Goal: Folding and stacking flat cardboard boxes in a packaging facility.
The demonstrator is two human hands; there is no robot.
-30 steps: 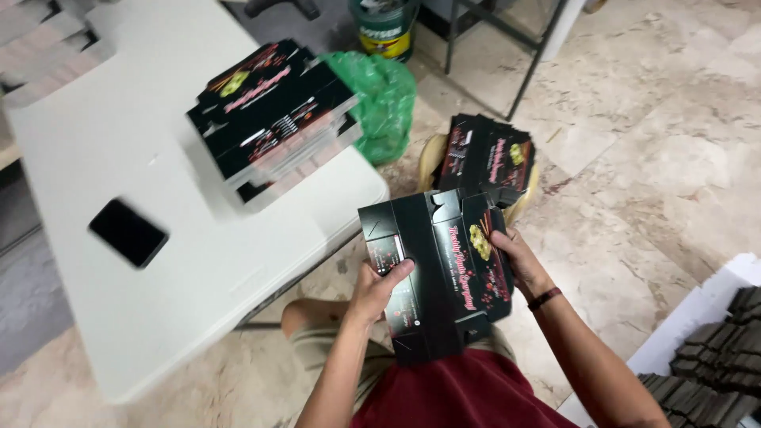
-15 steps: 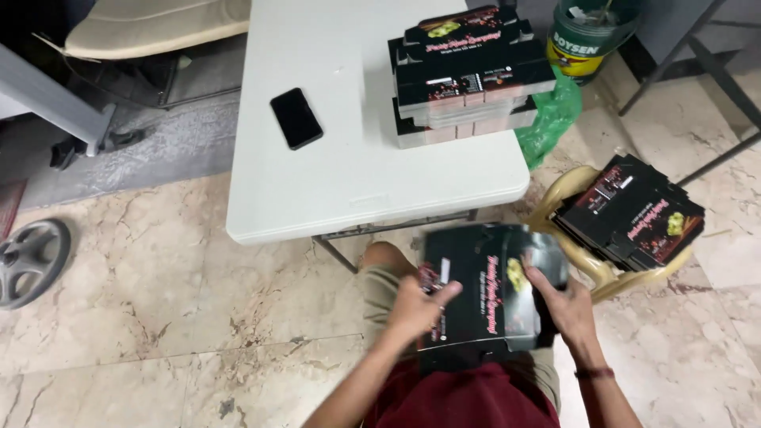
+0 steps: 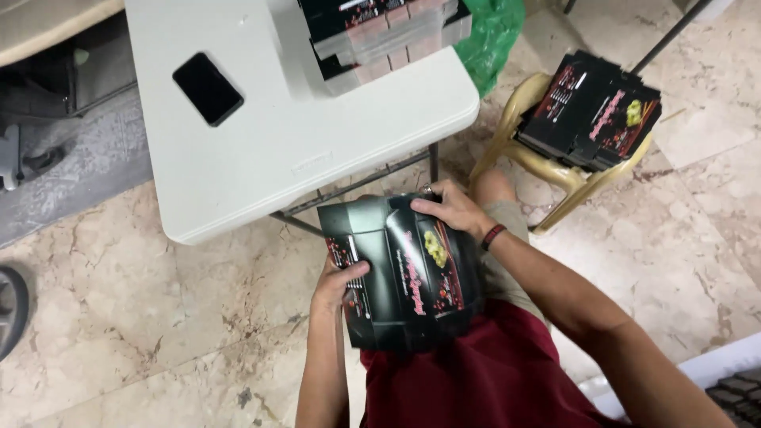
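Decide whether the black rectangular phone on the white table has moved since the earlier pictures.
No. The black rectangular phone lies on the same part of the white table, left of the stacked black boxes; only the camera shifted.

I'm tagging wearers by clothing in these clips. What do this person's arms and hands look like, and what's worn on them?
Both forearms are bare, with no sleeves reaching them and no gloves. The left hand wears nothing visible. The right hand has a ring on one finger, and a dark red wristband sits at its wrist.
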